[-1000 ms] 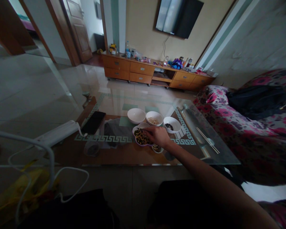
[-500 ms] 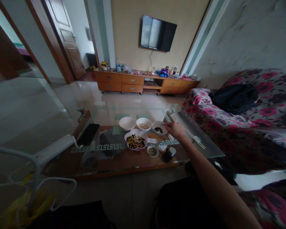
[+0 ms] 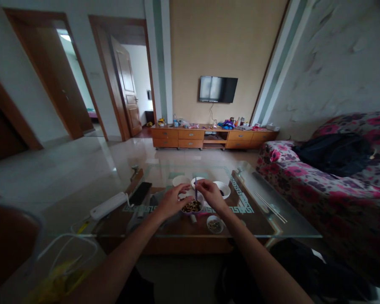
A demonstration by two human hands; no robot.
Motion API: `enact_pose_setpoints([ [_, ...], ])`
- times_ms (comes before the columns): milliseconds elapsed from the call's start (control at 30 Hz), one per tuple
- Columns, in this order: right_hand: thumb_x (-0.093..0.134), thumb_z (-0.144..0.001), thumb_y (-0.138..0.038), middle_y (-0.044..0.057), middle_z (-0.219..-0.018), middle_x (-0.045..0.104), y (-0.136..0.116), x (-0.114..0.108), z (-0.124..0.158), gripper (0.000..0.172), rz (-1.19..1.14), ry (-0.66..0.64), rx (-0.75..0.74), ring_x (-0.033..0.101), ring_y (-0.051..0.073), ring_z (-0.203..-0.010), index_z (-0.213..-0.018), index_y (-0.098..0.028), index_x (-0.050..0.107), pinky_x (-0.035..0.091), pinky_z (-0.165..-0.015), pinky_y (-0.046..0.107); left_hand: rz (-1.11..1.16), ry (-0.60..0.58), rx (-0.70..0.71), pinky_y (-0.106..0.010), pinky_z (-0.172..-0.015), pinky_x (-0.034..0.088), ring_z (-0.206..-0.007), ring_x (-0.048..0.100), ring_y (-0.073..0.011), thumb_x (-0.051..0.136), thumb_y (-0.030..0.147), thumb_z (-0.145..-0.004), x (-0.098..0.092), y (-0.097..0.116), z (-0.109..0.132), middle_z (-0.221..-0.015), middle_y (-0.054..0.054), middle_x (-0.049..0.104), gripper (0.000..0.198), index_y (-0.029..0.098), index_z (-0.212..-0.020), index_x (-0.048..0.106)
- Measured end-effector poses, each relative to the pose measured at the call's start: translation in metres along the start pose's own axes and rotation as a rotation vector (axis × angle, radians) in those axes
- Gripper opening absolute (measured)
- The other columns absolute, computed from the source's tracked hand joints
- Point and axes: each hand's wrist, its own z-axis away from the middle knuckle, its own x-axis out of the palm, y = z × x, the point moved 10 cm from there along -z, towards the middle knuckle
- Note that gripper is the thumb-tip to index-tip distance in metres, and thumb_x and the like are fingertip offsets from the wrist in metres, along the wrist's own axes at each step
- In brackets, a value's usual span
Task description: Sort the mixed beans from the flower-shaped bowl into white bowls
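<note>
The right hand [image 3: 213, 195] pinches a thin purple stick [image 3: 195, 193] upright over a lobed, purple-rimmed bowl [image 3: 190, 213] of mixed dark and pale bits at the middle of the glass table [image 3: 272, 226]. The left hand [image 3: 172, 202] curls just left of it; I cannot tell whether it grips anything.

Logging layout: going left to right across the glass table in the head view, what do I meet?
White plastic power strip, flat black phone, left hand, right hand holding a thin purple stick, pair of pale chopsticks.
</note>
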Motion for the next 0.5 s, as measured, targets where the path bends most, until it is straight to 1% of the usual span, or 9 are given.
enact_pose_setpoints([
  [33, 0.067, -0.085, -0.05, 0.004, -0.082, 0.069, 0.001, 0.01, 0.0, 0.032, -0.042, -0.024, -0.016, 0.064, 0.02, -0.076, -0.084, -0.018, 0.066, 0.05, -0.074, 0.032, 0.012, -0.028, 0.016, -0.035, -0.098, 0.054, -0.114, 0.068, -0.024, 0.072, 0.039, -0.089, 0.009, -0.012, -0.003, -0.129, -0.009, 0.071, 0.051, 0.02, -0.136, 0.063],
  [67, 0.067, -0.084, -0.049, 0.004, -0.079, 0.068, 0.004, 0.019, -0.001, 0.031, -0.056, -0.046, -0.024, 0.063, 0.02, -0.074, -0.081, -0.018, 0.064, 0.049, -0.073, 0.031, 0.013, -0.042, 0.035, -0.036, -0.102, 0.052, -0.116, 0.067, -0.0242, 0.068, 0.04, -0.092, 0.015, -0.022, -0.005, -0.131, -0.01, 0.069, 0.051, 0.02, -0.139, 0.061],
  [133, 0.065, -0.084, -0.047, 0.003, -0.076, 0.066, 0.012, 0.031, -0.004, 0.029, -0.032, -0.05, -0.018, 0.062, 0.019, -0.071, -0.079, -0.019, 0.061, 0.048, -0.07, 0.031, 0.014, -0.025, 0.033, -0.036, -0.099, 0.053, -0.111, 0.069, -0.0239, 0.058, 0.039, -0.098, 0.019, -0.037, -0.007, -0.126, -0.01, 0.071, 0.043, 0.018, -0.135, 0.062],
  [167, 0.064, -0.084, -0.047, 0.003, -0.075, 0.066, 0.016, 0.035, -0.006, 0.029, -0.017, -0.053, -0.01, 0.061, 0.019, -0.071, -0.078, -0.019, 0.061, 0.048, -0.069, 0.031, 0.005, -0.021, 0.017, -0.034, -0.093, 0.054, -0.102, 0.071, -0.0226, 0.053, 0.038, -0.101, 0.019, -0.043, -0.008, -0.118, -0.009, 0.073, 0.039, 0.018, -0.132, 0.064],
  [267, 0.063, -0.084, -0.048, 0.003, -0.077, 0.066, 0.03, 0.041, -0.012, 0.03, 0.039, -0.023, 0.035, 0.063, 0.021, -0.071, -0.083, -0.019, 0.062, 0.048, -0.069, 0.032, -0.093, -0.033, -0.029, -0.03, -0.078, 0.054, -0.072, 0.068, -0.0187, 0.044, 0.032, -0.104, 0.011, -0.057, -0.014, -0.091, -0.005, 0.073, 0.032, 0.017, -0.118, 0.069],
  [333, 0.061, -0.085, -0.048, 0.004, -0.081, 0.067, 0.034, 0.035, -0.013, 0.031, 0.113, 0.103, 0.057, 0.064, 0.021, -0.071, -0.095, -0.018, 0.063, 0.049, -0.069, 0.033, -0.224, -0.007, -0.026, -0.031, -0.085, 0.052, -0.082, 0.069, -0.0204, 0.047, 0.029, -0.103, -0.003, -0.064, -0.018, -0.092, -0.006, 0.074, 0.028, 0.017, -0.114, 0.07],
  [400, 0.056, -0.09, -0.042, 0.004, -0.085, 0.066, 0.025, 0.033, -0.01, 0.029, 0.197, 0.229, 0.002, 0.063, 0.021, -0.072, -0.106, -0.018, 0.062, 0.049, -0.07, 0.034, -0.351, 0.023, -0.122, -0.031, -0.087, 0.051, -0.091, 0.071, -0.0225, 0.046, 0.027, -0.103, -0.018, -0.082, -0.02, -0.095, -0.007, 0.075, 0.03, 0.018, -0.118, 0.07],
  [433, 0.052, -0.092, -0.037, 0.004, -0.087, 0.066, 0.014, 0.04, -0.007, 0.026, 0.236, 0.237, -0.074, 0.063, 0.021, -0.075, -0.107, -0.018, 0.061, 0.05, -0.073, 0.035, -0.428, 0.019, -0.166, -0.031, -0.088, 0.051, -0.097, 0.071, -0.0234, 0.045, 0.028, -0.104, -0.023, -0.091, -0.021, -0.101, -0.007, 0.075, 0.031, 0.02, -0.121, 0.07],
  [500, 0.046, -0.095, -0.03, 0.008, -0.094, 0.067, -0.015, 0.073, 0.004, 0.025, 0.29, 0.144, -0.283, 0.064, 0.022, -0.083, -0.109, -0.017, 0.063, 0.052, -0.078, 0.038, -0.564, -0.032, -0.223, -0.032, -0.089, 0.051, -0.103, 0.071, -0.0239, 0.045, 0.031, -0.105, -0.025, -0.106, -0.022, -0.108, -0.007, 0.075, 0.032, 0.024, -0.125, 0.07],
])
